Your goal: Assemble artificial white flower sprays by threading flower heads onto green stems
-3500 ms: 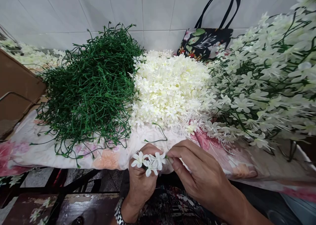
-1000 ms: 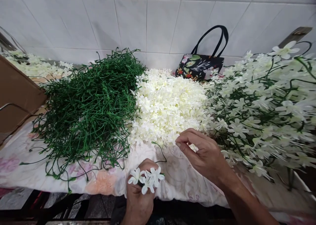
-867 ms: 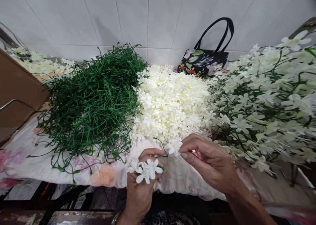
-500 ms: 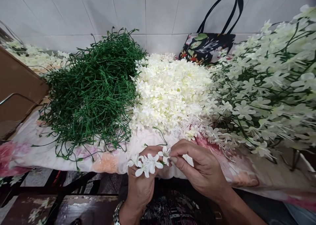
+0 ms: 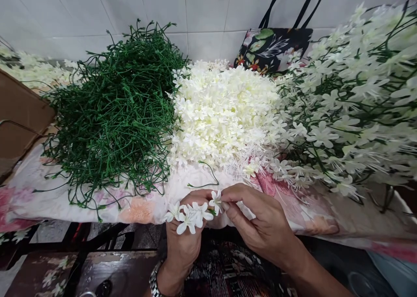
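Note:
My left hand [image 5: 185, 245] is closed around a sprig of white artificial flowers [image 5: 190, 218], whose blossoms show above the fist; its stem is hidden by the fingers. My right hand [image 5: 260, 219] pinches a single white blossom [image 5: 216, 201] between thumb and forefinger, close against the sprig's right side. A bit of green shows just below that blossom. Beyond my hands, a loose green stem [image 5: 208, 185] lies curved on the floral cloth [image 5: 185, 177]. Farther back is a heap of white blossoms [image 5: 224, 110].
A large pile of green stems [image 5: 120, 110] lies at the left, beside a brown cardboard box [image 5: 19, 119]. Finished-looking flower sprays [image 5: 352, 114] crowd the right side. A dark floral bag [image 5: 273, 49] stands against the tiled wall [image 5: 208, 10]. Dark stools [image 5: 114, 271] are below the table edge.
The head view has shifted slightly, so the piles sit a little higher and farther left. Both hands keep nearly the same hold, with the right fingers still pinching the blossom beside the sprig.

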Demonstrator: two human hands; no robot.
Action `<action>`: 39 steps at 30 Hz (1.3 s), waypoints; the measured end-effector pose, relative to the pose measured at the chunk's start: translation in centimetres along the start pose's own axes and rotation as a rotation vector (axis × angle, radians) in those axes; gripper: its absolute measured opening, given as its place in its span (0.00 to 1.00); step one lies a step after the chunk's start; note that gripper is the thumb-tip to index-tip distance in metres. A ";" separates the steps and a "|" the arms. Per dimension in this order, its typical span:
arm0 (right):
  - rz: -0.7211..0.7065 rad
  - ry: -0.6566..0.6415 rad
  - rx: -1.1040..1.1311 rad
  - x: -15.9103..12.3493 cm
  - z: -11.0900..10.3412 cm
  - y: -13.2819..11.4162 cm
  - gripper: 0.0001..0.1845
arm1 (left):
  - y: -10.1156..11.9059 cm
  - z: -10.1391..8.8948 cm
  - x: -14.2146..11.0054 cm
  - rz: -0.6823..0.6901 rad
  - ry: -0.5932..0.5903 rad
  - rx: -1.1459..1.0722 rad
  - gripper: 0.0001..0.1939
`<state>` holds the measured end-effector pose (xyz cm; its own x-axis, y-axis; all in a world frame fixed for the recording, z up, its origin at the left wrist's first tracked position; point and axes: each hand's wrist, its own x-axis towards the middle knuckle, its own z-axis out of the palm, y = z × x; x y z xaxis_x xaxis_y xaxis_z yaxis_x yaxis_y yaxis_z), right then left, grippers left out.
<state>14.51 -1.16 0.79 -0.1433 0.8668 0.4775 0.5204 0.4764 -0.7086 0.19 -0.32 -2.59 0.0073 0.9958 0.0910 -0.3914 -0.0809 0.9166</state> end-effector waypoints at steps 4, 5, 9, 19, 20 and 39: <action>-0.010 -0.008 0.003 -0.1 0.1 0.1 0.07 | -0.2 -0.2 0.0 0.038 0.009 0.021 0.04; -0.017 -0.008 0.003 -0.1 0.1 0.0 0.08 | -0.3 -0.3 -0.1 0.043 0.012 0.057 0.05; -0.057 -0.003 -0.073 -0.1 0.0 -0.1 0.09 | -0.3 -0.6 -0.4 0.008 -0.015 0.159 0.06; -0.127 0.070 -0.323 -0.3 0.4 -0.3 0.09 | -0.7 -0.9 -0.7 0.184 -0.154 0.239 0.10; -0.120 0.068 -0.313 -0.4 0.4 -0.3 0.09 | -0.7 -0.9 -0.8 0.199 -0.157 0.267 0.10; 0.187 -0.066 0.032 -0.5 0.0 0.5 0.08 | 1.3 -0.3 -0.4 0.587 -0.398 0.830 0.13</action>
<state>14.81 -1.34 0.18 -0.1024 0.9480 0.3015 0.5161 0.3097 -0.7986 -0.62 -0.79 -1.55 0.3775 0.7198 0.5826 0.3109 -0.6912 0.6524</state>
